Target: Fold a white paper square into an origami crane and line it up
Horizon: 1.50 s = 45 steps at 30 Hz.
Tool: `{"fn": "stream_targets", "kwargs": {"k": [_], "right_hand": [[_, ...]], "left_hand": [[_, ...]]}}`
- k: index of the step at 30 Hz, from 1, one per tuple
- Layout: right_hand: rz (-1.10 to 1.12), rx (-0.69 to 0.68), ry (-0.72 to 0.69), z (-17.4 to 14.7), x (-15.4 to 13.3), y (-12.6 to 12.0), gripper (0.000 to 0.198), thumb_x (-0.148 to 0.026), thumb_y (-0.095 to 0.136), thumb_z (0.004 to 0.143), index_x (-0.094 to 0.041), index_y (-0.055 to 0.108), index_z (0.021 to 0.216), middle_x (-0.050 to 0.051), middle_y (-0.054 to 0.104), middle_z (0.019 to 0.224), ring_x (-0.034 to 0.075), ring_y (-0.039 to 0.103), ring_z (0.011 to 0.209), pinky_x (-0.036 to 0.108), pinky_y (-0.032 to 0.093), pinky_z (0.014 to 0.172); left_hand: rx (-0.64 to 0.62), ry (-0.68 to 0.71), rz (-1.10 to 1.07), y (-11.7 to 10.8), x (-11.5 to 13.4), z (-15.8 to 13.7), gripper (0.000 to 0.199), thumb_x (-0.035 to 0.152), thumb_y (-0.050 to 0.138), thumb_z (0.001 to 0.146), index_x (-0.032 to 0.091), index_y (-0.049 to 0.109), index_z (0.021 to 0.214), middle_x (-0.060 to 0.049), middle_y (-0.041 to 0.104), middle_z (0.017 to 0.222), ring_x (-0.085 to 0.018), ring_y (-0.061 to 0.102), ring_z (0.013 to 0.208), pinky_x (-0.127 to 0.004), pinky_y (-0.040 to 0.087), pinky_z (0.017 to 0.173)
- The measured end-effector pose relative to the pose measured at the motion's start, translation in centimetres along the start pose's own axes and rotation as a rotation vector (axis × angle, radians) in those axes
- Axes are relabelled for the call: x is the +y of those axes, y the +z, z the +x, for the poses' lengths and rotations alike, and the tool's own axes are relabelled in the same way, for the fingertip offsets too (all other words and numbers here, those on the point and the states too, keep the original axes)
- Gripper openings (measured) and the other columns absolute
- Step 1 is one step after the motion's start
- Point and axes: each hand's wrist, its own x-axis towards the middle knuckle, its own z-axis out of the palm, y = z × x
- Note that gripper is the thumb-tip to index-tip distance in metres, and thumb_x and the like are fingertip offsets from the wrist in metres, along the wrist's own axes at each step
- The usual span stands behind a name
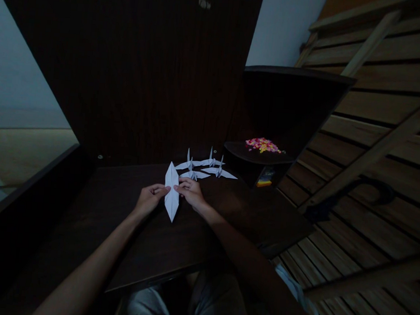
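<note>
Folded white paper [171, 205] being pinched from both sides

We are holding the long, pointed paper upright over the dark desk [117, 232], one tip pointing away from us and the other towards us. Our left hand [150, 197] is clamping its left edge, thumb on the front face, and our right hand [191, 193] is gripping the right edge likewise. (Whether the lower tip is touching the desk, we cannot tell.) Just beyond our right hand, four white paper cranes [219, 172] are standing close together, wings spread. Farther right, many small, brightly coloured pieces [262, 145] are lying heaped on a low curved shelf [236, 151].
</note>
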Motion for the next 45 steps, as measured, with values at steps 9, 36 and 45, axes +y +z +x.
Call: {"fn": "stream_targets", "kwargs": {"k": [9, 36, 45], "right_hand": [[0.002, -0.004, -0.077, 0.1, 0.5, 0.1, 0.035, -0.030, 0.074, 0.055, -0.017, 0.060, 0.085, -0.005, 0.056, 0.055, 0.009, 0.048, 0.047, 0.022, 0.038, 0.044], [-0.030, 0.021, -0.172, -0.3, 1.0, 0.1, 0.040, -0.026, 0.073, 0.059, -0.021, 0.050, 0.092, -0.005, 0.056, 0.065, 0.010, 0.054, 0.053, 0.021, 0.042, 0.046], [-0.052, 0.058, -0.176, -0.2, 1.2, 0.2, 0.029, -0.029, 0.074, 0.058, -0.020, 0.052, 0.075, -0.003, 0.055, 0.065, 0.011, 0.053, 0.055, 0.022, 0.043, 0.048]], "left_hand": [[0.011, 0.048, -0.002, 0.1, -0.2, 0.2, 0.040, 0.049, 0.078, 0.054, 0.014, 0.068, 0.069, -0.005, 0.069, 0.067, -0.018, 0.061, 0.062, -0.026, 0.046, 0.059], [0.095, 0.114, -0.136, 0.8, -1.3, 0.7, 0.052, 0.038, 0.082, 0.052, 0.015, 0.060, 0.093, 0.000, 0.066, 0.068, -0.015, 0.063, 0.063, -0.026, 0.049, 0.062], [0.114, 0.209, -0.105, 1.1, -1.1, 0.5, 0.040, 0.038, 0.081, 0.053, 0.016, 0.059, 0.077, 0.001, 0.062, 0.062, -0.012, 0.058, 0.057, -0.023, 0.046, 0.055]]}}
